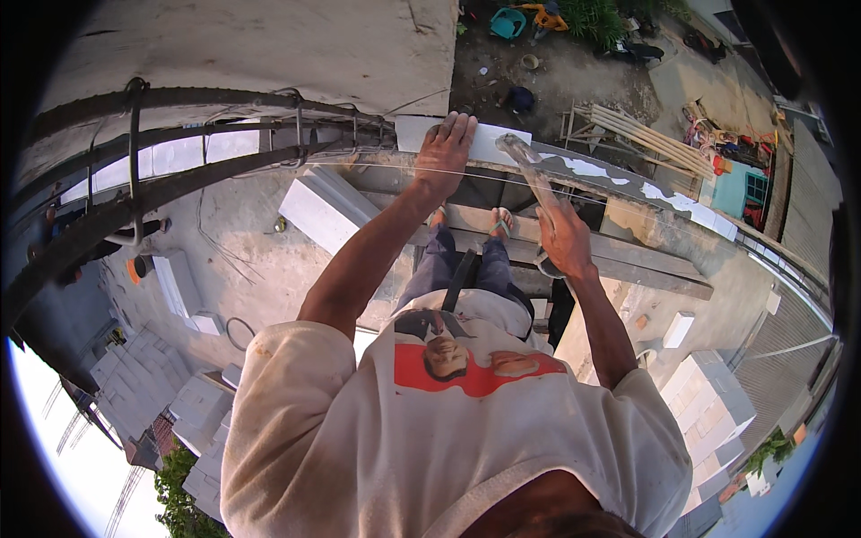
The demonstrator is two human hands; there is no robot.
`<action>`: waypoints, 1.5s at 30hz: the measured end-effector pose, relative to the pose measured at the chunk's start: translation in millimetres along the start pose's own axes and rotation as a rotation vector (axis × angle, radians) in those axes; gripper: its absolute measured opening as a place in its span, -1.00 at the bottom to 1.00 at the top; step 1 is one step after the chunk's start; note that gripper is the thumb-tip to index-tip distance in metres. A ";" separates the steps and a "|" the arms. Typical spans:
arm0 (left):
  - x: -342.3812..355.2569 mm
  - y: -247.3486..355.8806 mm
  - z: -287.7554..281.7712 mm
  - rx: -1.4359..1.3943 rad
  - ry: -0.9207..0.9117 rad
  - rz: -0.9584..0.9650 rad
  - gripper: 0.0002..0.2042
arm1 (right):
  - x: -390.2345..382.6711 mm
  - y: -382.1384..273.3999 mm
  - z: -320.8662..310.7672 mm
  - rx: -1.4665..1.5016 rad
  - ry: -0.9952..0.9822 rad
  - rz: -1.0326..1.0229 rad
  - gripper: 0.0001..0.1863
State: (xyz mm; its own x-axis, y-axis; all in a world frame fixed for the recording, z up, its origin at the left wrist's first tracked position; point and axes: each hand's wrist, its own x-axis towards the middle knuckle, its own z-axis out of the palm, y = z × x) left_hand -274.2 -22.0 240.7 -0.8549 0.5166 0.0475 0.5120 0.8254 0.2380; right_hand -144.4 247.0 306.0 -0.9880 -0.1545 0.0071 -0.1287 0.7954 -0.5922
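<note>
A white lightweight block (486, 142) lies on top of a narrow wall, against the end of a steel rebar cage. My left hand (444, 154) rests on its left part with the fingers stretched out flat. In my right hand (565, 238) is a hammer (534, 177), gripped by its pale, worn handle. The hammer's dusty head is over the right end of the block; whether it touches cannot be told. Right of the block, grey mortar with white patches (587, 168) runs along the wall top. A thin string line stretches along the near side of the wall.
Rebar (179, 99) crosses the left side. My feet are on wooden planks (637, 264) beside the wall. Another white block (327, 206) stands left of me; block stacks (708, 403) are behind. Beyond the wall, far below, are poles (641, 139), a teal chair (508, 23) and a person in orange.
</note>
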 end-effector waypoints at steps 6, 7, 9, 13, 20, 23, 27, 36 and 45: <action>0.7 1.7 -0.6 0.042 -0.008 -0.001 -0.40 | 0.9 -2.9 0.2 0.011 -0.047 0.030 -0.68; 0.4 2.2 -0.6 0.038 -0.013 -0.009 -0.40 | 5.1 -5.5 -3.9 0.026 -0.080 0.045 -0.67; -1.6 4.3 -0.3 0.029 -0.023 -0.020 -0.40 | 0.3 -9.2 2.5 0.038 0.020 -0.010 -0.64; -1.6 1.0 2.7 0.037 0.011 -0.010 -0.38 | 6.5 -4.8 13.5 0.035 -0.069 0.016 -0.60; -48.1 -6.0 -6.3 -0.259 0.235 -0.185 -0.42 | 19.6 -34.7 19.8 0.216 0.002 -0.008 -0.56; -71.6 -5.4 -4.7 -0.551 0.433 -0.660 -0.56 | 37.8 -45.4 25.8 0.224 -0.011 -0.043 -0.55; -65.9 -29.5 23.0 -0.915 0.580 -1.079 -0.53 | 60.5 -62.8 27.3 0.261 0.017 -0.172 -0.54; -55.5 -62.5 26.6 -0.986 0.507 -1.214 -0.61 | 71.9 -56.6 39.6 0.071 -0.167 -0.100 -0.52; -59.5 -63.9 16.6 -1.170 0.459 -1.239 -0.75 | 67.5 -42.0 49.9 0.013 -0.227 -0.126 -0.26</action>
State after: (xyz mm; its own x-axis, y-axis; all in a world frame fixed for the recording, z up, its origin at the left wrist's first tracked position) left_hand -254.7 -101.8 206.6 -0.7164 -0.4988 -0.4879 -0.5429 -0.0408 0.8388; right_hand -201.3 173.9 291.2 -0.9194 -0.3807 -0.0985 -0.2473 0.7543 -0.6082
